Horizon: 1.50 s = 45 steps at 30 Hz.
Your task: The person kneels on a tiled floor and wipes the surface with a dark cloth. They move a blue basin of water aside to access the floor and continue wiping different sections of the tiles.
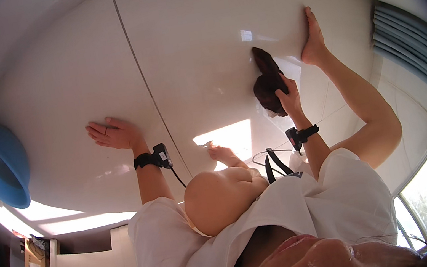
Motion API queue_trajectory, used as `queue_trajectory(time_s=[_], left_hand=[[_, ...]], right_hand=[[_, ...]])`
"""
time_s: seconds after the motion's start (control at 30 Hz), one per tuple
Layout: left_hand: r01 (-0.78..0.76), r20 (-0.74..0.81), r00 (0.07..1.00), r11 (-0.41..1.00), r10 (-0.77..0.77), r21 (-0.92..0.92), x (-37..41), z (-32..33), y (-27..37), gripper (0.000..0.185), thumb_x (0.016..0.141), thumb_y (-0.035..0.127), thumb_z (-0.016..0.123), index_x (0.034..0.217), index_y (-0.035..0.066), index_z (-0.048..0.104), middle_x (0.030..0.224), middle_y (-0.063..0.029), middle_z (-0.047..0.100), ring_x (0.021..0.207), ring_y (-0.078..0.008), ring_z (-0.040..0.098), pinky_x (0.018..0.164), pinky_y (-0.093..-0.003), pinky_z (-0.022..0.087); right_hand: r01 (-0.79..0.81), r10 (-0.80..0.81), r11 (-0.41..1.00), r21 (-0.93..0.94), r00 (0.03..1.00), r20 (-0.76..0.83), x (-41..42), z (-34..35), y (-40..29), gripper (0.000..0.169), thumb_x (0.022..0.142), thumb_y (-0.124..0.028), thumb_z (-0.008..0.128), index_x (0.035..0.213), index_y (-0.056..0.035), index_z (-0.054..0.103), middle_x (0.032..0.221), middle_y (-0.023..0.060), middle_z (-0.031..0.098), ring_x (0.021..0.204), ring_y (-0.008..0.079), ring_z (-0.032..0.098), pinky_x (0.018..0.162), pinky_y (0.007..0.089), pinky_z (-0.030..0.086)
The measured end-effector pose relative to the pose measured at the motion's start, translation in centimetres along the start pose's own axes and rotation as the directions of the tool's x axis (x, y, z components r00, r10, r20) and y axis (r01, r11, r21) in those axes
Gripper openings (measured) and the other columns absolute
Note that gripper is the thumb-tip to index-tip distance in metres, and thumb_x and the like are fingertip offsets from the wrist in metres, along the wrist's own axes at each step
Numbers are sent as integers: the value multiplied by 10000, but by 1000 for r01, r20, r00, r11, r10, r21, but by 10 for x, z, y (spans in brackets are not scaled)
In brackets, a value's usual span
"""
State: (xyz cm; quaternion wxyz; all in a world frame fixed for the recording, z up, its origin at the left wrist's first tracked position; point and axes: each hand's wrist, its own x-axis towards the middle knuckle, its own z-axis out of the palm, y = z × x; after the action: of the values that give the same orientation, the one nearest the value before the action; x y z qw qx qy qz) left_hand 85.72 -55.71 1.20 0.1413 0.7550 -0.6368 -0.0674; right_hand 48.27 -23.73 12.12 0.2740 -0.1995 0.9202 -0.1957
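My left hand (pixel 115 134) rests on the glossy pale floor (pixel 192 53), palm down, fingers spread a little and a ring on one of them. It holds nothing. My right hand (pixel 290 94) grips a dark brown, crumpled cloth (pixel 269 87) on the floor, with one narrow end stretching away from me. A small whitish bit shows at the cloth's near edge. Part of the grip is hidden by the cloth. Each wrist bears a black strapped device, the left one (pixel 160 156) with a cable and the right one (pixel 296 138) near my raised sleeve.
A blue plastic basin (pixel 3 167) stands at the far left. My bare foot (pixel 312 40) is beyond the cloth on the right; my other foot (pixel 223 153) lies between my arms. A blue-grey curtain (pixel 411 47) hangs at right. A dark seam crosses the floor.
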Motion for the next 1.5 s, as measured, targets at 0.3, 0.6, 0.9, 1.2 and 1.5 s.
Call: queue_trajectory(time_s=[0.3,0.6,0.9,1.2,1.5], left_hand=[[13,4,1000,999,-13,-32,1,12,-4,582,1062,357,423,1527,10,371,1614,-142,336,1500,-342,275,1226,-527,179],[41,52,998,926,-24,-375,-1,0,-22,528,1075,319,396,1510,20,418,1618,-171,325,1510,-359,253,1226,-520,154],[234,14,960,775,-279,-586,-27,-57,-56,517,1051,242,487,1499,-2,406,1633,-188,248,1488,-381,273,1210,-479,238],[192,-48,980,980,-194,-47,-57,-24,-99,572,1040,295,457,1542,37,366,1615,-177,325,1483,-397,287,1208,-575,180],[217,-48,974,974,-220,-67,-59,-24,-94,567,1021,273,479,1531,44,385,1608,-188,334,1469,-407,311,1200,-592,185]], right_hand=[[109,-94,967,-231,993,74,-81,102,-24,892,723,-199,746,1544,-161,399,1248,224,445,1077,419,560,892,480,526],[549,-469,831,-87,777,420,-48,214,-214,811,727,-258,811,1474,-207,500,1194,145,482,970,343,640,718,416,570],[52,-402,654,754,869,289,51,161,-270,585,931,-38,608,1487,21,438,1382,113,579,1235,190,560,1072,304,422],[260,-313,894,-365,945,-93,113,102,-81,749,944,-405,645,1565,-98,358,1424,298,355,1281,443,445,1107,453,377],[550,-557,611,-569,810,185,74,195,-245,718,909,-294,600,1553,-110,345,1395,268,412,1207,471,502,854,546,553]])
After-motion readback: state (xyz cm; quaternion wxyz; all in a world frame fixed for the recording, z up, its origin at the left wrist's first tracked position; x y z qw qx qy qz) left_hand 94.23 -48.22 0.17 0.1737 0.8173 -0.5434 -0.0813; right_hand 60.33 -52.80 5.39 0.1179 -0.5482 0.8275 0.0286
